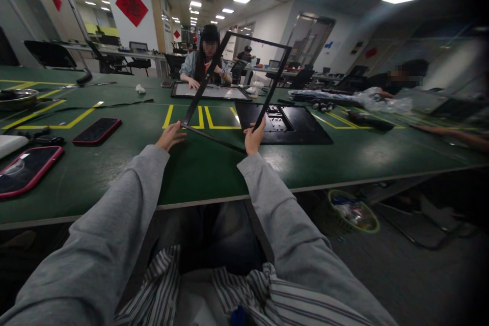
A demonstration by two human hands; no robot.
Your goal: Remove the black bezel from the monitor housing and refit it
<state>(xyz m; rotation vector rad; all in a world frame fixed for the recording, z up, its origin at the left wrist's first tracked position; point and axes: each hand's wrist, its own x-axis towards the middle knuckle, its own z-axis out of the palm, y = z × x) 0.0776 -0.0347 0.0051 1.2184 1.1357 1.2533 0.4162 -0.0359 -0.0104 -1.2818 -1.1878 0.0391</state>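
A thin black rectangular frame stands tilted up above the green table, its middle see-through. My right hand is closed around its lower right side. At the lower left corner, my left hand has its fingers stretched out and apart, close to the corner or touching it; I cannot tell which. Behind my right hand lies a flat black panel with an opening that shows metal-looking parts. The frame partly covers the view of a person across the table.
A person sits opposite, hands on a flat framed panel. Two red-edged phones lie at left, near a metal bowl. Plastic-wrapped items and another person's arm are at right. A basket stands below.
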